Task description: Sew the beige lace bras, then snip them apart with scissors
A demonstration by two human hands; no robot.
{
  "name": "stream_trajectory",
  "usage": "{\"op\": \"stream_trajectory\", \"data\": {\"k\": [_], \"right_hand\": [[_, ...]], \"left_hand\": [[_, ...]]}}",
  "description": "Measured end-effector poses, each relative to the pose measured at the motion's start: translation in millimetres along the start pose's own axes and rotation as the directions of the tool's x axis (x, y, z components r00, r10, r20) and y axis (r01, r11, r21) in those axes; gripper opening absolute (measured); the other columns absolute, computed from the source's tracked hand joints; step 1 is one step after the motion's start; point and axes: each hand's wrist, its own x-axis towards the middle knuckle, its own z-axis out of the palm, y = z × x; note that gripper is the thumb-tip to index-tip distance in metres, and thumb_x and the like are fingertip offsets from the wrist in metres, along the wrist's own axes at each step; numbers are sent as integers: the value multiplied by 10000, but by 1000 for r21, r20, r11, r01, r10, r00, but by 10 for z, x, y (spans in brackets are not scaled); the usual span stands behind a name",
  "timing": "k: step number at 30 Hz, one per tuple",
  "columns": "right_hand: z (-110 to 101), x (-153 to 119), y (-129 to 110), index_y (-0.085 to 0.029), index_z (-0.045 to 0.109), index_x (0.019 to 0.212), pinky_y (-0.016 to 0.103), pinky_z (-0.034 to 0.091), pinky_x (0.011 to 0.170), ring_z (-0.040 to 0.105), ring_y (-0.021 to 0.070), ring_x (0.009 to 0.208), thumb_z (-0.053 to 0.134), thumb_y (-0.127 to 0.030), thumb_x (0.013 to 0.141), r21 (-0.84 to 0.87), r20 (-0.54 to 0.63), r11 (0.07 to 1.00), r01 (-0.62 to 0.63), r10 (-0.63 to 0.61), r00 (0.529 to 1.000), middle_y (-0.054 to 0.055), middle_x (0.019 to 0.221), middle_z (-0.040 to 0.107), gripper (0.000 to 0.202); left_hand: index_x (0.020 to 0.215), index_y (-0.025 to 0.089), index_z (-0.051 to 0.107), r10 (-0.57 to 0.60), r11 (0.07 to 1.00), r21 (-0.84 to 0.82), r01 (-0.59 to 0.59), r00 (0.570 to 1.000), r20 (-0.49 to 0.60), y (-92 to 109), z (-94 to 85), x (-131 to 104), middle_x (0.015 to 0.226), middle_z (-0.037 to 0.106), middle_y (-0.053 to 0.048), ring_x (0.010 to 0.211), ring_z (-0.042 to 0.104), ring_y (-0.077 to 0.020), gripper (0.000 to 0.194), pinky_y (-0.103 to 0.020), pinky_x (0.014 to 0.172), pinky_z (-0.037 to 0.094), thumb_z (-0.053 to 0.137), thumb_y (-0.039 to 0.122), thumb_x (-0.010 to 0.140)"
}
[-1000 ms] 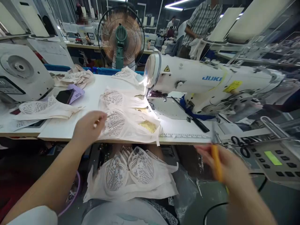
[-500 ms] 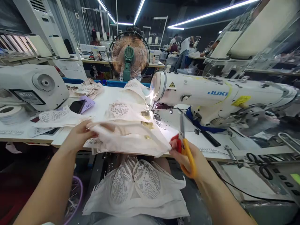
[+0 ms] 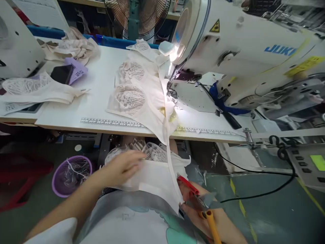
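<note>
My left hand lies over the white bra on my lap, its fingers stretched out and slightly blurred. With my right hand I hold a pair of scissors with red and orange handles; its fingertips also pinch the end of a narrow white strip. That strip runs up to the needle area of the white sewing machine. Left of the needle, bra pieces with lace cups lie on the table, one corner hanging over its front edge.
A printed ruler runs along the table edge. To the left are a lace piece, a dark phone, a purple card and a fabric heap. A purple basket stands on the floor; a fan stands behind.
My view has tilted down. My left hand has let go of the fabric at the table and moved down to my lap. My right hand has lowered with the scissors, drawing the strip down.
</note>
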Motion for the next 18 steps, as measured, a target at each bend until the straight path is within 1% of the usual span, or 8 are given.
{"op": "stream_trajectory", "data": {"k": [2, 4, 6, 8, 11, 13, 16, 18], "right_hand": [[24, -34, 1, -241, 460, 805, 299, 467, 618, 526, 198, 665, 490, -274, 803, -22, -17, 999, -27, 27, 999, 31, 749, 534, 45], [36, -46, -14, -246, 479, 804, 315, 477, 596, 528, 206, 622, 492, -323, 804, -24, -14, 998, -59, 59, 998, 40, 727, 544, 78], [2, -29, -39, -243, 485, 786, 317, 473, 571, 517, 204, 594, 465, -399, 825, 9, -5, 999, -50, 50, 999, 45, 704, 536, 161], [-103, 25, -62, -233, 498, 806, 327, 475, 628, 535, 214, 657, 429, -502, 839, 55, 21, 998, 9, -10, 1000, 62, 751, 546, 280], [-395, 187, -57, -212, 521, 929, 334, 449, 718, 526, 222, 782, 381, -665, 810, 44, 155, 998, 46, -53, 987, 80, 868, 543, 489], [-619, 348, -24, -197, 513, 939, 295, 419, 639, 475, 185, 710, 362, -731, 777, -53, 307, 998, -18, 33, 951, 50, 813, 501, 579], [-867, 626, 22, -179, 484, 839, 245, 334, 530, 370, 130, 599, 369, -760, 752, -219, 542, 973, -79, 188, 819, -3, 709, 414, 599], [-937, 797, 10, -176, 465, 798, 238, 305, 517, 343, 118, 583, 368, -762, 750, -287, 616, 956, -61, 233, 753, -12, 693, 396, 596]], "left_hand": [[1027, 207, 659, 98, 990, -112, -83, 986, 133, 37, 292, 171, 1028, 676, -82, 964, 600, -205, 306, -302, 841, 471, 495, 335, 803], [1038, 175, 645, 156, 963, -248, -100, 964, 217, 16, 558, 283, 1021, 673, -91, 946, 605, -201, 306, -294, 837, 465, 444, 299, 843], [960, 156, 654, 149, 926, -375, -52, 961, 234, -43, 762, 336, 910, 679, -74, 837, 613, -181, 294, -267, 758, 472, 408, 293, 875], [842, 143, 649, 87, 893, -450, 15, 975, 205, -114, 880, 338, 774, 641, -45, 715, 579, -156, 285, -239, 658, 451, 418, 305, 879], [684, 137, 589, 6, 877, -473, 80, 984, 177, -197, 907, 305, 629, 511, 3, 595, 474, -119, 289, -221, 569, 383, 440, 305, 867], [607, 144, 524, 3, 880, -467, 93, 980, 201, -224, 865, 293, 575, 413, 29, 555, 405, -102, 310, -215, 541, 342, 442, 301, 861], [540, 154, 429, 11, 896, -434, 95, 972, 236, -233, 794, 301, 542, 323, 48, 536, 343, -91, 336, -205, 518, 297, 450, 290, 848], [533, 155, 419, 8, 904, -414, 102, 966, 257, -232, 767, 312, 542, 334, 46, 544, 346, -91, 331, -196, 513, 292, 452, 278, 838]]}}
